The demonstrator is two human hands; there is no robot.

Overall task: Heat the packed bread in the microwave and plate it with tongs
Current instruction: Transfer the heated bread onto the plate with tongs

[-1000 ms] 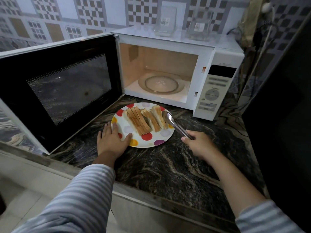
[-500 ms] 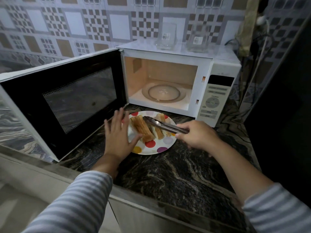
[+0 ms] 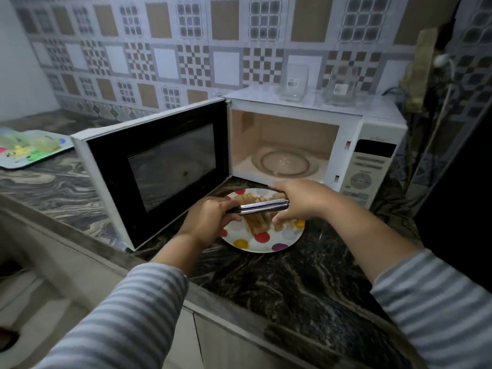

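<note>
Item: tongs (image 3: 259,206), metal, held level above plate (image 3: 262,245), both ends gripped. L hand (image 3: 210,218) fingers curled round 1 end; 0.5 s ago it lay flat w/ fingers spread at plate rim. R hand (image 3: 298,199) pinches other end, thumb under, fingers over. Bread slices (image 3: 257,223) on spotted plate, on counter (image 3: 279,283) just in front of microwave (image 3: 292,145); door open, turntable bare. Reading: plating looks done; tongs likely being passed or closed, w/ door left to shut
</note>
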